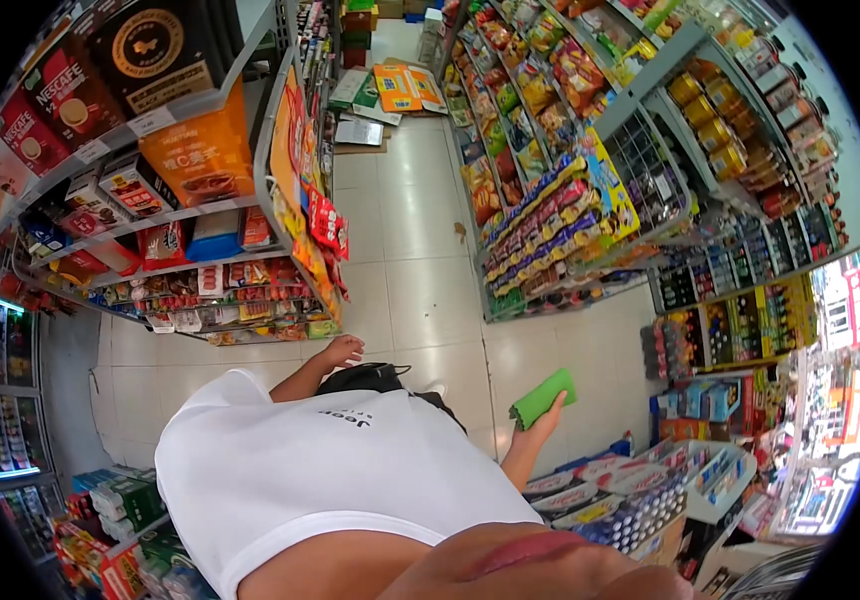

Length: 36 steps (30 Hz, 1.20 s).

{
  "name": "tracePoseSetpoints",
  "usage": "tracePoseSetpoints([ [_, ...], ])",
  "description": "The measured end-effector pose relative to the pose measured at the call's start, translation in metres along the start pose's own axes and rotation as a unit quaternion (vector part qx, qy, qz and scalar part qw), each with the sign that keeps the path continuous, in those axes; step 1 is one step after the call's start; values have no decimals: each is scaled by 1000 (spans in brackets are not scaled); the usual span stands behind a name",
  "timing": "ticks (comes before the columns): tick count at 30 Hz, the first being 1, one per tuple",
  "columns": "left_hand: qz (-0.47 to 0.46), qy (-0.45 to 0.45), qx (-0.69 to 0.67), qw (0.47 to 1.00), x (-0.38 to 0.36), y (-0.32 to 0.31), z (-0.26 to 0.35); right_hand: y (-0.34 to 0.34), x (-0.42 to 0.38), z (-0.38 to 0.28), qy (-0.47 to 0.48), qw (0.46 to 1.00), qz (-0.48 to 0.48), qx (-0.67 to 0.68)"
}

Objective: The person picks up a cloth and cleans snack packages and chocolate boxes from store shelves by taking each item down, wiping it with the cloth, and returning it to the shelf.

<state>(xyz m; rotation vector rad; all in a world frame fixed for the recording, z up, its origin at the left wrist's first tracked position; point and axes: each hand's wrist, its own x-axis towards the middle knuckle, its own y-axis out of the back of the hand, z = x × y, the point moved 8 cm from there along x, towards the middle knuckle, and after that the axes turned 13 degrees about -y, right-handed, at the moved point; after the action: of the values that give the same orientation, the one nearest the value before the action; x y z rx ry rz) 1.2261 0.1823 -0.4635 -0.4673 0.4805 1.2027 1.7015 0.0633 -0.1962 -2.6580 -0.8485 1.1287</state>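
Observation:
My right hand [547, 418], on the right side of the head view, is closed around a folded green cloth [543, 397]. The cloth extends beyond the fingers over the tiled floor. My left hand [342, 350] hangs in front of my body with loosely curled fingers, and nothing shows in it. Close by it, at my waist, is something black [365, 378], partly hidden by my white shirt [340, 455]. The end of a snack shelf [300, 200] stands just ahead of my left hand.
A tiled aisle [387, 220] runs ahead between shelves. Flattened cardboard boxes [397, 88] lie at its far end. Hanging snack packs [550, 220] jut from the right shelf. Coffee boxes [75, 85] fill the left shelf. Stacked packaged goods [615, 495] stand at lower right, drink fridges [0, 380] at left.

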Motion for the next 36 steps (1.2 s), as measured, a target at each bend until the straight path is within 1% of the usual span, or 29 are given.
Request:
tracePoseSetpoints([
  [2, 62, -9, -50, 997, 19, 5, -10, -32, 50, 1, -61, 996, -56, -16],
  [3, 103, -11, -80, 991, 28, 16, -28, -55, 76, 2, -87, 992, -87, -21],
  [4, 142, -12, -112, 983, 35, 25, -60, -79, 98, 0, -96, 988, -110, -44],
  [5, 219, -1, -176, 960, 39, 38, -98, -109, 118, -4, -107, 983, -132, -64],
  [6, 58, -18, 170, 984, 22, 34, -90, -136, 131, -13, -116, 976, -163, -88],
  [7, -55, -83, 499, 861, 1, 27, -79, -161, 139, -20, -128, 967, -192, -110],
  [8, -54, -61, 493, 866, -16, 25, -90, -188, 146, -26, -139, 956, -223, -128],
  [9, -51, -53, 499, 863, -15, 20, -91, -212, 151, -35, -137, 952, -238, -132],
  [11, -45, -35, 513, 857, 6, 9, -93, -255, 162, -50, -133, 945, -267, -137],
  [12, -44, -22, 518, 854, 10, 8, -90, -270, 180, -48, -159, 935, -282, -143],
  [13, -30, -31, 554, 832, 22, -2, -77, -282, 199, -39, -190, 925, -294, -149],
  [14, 5, -106, 539, 836, 27, -16, -46, -291, 214, -29, -221, 914, -303, -158],
  [15, 42, -184, 517, 835, 34, -34, -8, -300, 227, -25, -218, 912, -291, -192],
  [16, 94, -133, 257, 953, 52, -36, 6, -313, 234, -24, -229, 907, -295, -196],
  [17, 186, -97, -24, 977, 66, -39, 21, -329, 242, -22, -236, 902, -302, -199],
  [20, 266, -118, -62, 955, 105, -33, 33, -398, 255, -12, -241, 885, -327, -226],
  [22, 289, -105, -57, 950, 121, -20, 27, -441, 266, 7, -244, 867, -348, -259],
  [24, 270, -59, 1, 961, 132, -8, 14, -482, 281, 20, -243, 864, -351, -268],
  [26, 252, -38, 48, 966, 142, 2, 12, -538, 278, 33, -226, 864, -367, -259],
  [27, 245, -36, 61, 967, 151, 6, 14, -566, 264, 34, -235, 847, -391, -274],
  [28, 244, -37, 63, 967, 165, 8, 15, -593, 252, 31, -223, 832, -418, -289],
  [30, 251, -46, 64, 965, 192, 17, 30, -643, 222, 26, -181, 825, -421, -330],
  [31, 255, -56, 62, 963, 208, 25, 42, -667, 223, 33, -174, 811, -434, -352],
  [33, 272, -71, 55, 958, 230, 37, 62, -696, 227, 44, -174, 780, -453, -394],
  [36, 307, -96, 53, 945, 256, 57, 96, -742, 233, 49, -192, 773, -471, -378],
])
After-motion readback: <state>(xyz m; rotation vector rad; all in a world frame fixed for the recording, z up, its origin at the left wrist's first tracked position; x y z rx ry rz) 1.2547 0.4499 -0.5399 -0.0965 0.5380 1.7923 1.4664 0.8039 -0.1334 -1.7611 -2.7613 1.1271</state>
